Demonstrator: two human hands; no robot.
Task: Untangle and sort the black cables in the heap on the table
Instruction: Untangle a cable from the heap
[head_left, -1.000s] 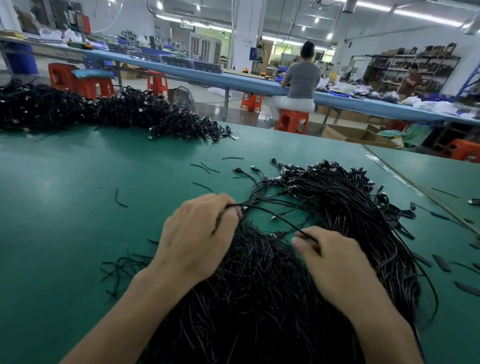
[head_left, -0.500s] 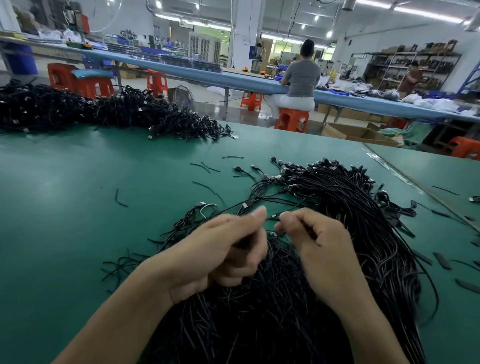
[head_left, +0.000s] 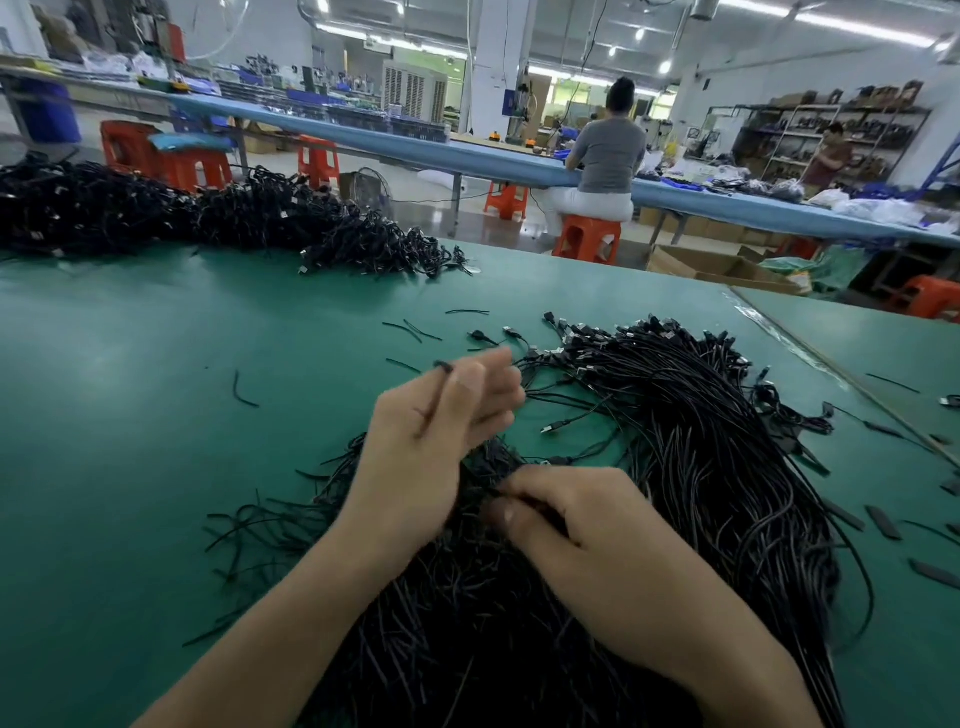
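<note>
Green mat covers the table (head_left: 156, 415). The heap (head_left: 701, 467) of black cables lies on it at centre-right, running from the near edge under both forearms and fanning away to a far rim of metal plugs (head_left: 582, 338).

Left hand (head_left: 441, 436): raised above the heap's left edge, fingers mostly extended and motion-blurred. A thin black strand (head_left: 439, 384) runs up along the thumb side, its tip sticking out above the hand. It appears to be pinched between thumb and forefinger, though the blur makes the contact hard to read.

Right hand (head_left: 587, 525): low, resting on the heap, fingers curled under. Thumb and forefinger pinch a small bunch (head_left: 485, 467) of cables where they rise from the top of the heap, just below the left hand.

Short strays fan out from the heap's left side onto the mat. Loose ties (head_left: 244, 392) lie scattered on the mat left of and beyond the hands. Flat black strips (head_left: 883, 522) lie to the right of the heap.

A second pile (head_left: 208, 218) of black cables stretches along the table's far left edge, well apart from the heap.

Background: a person (head_left: 608, 156) sits on an orange stool (head_left: 587, 239), back to camera, at a long blue bench (head_left: 363, 135). An open cardboard box (head_left: 717, 270) sits on the floor past the table's far right corner.
</note>
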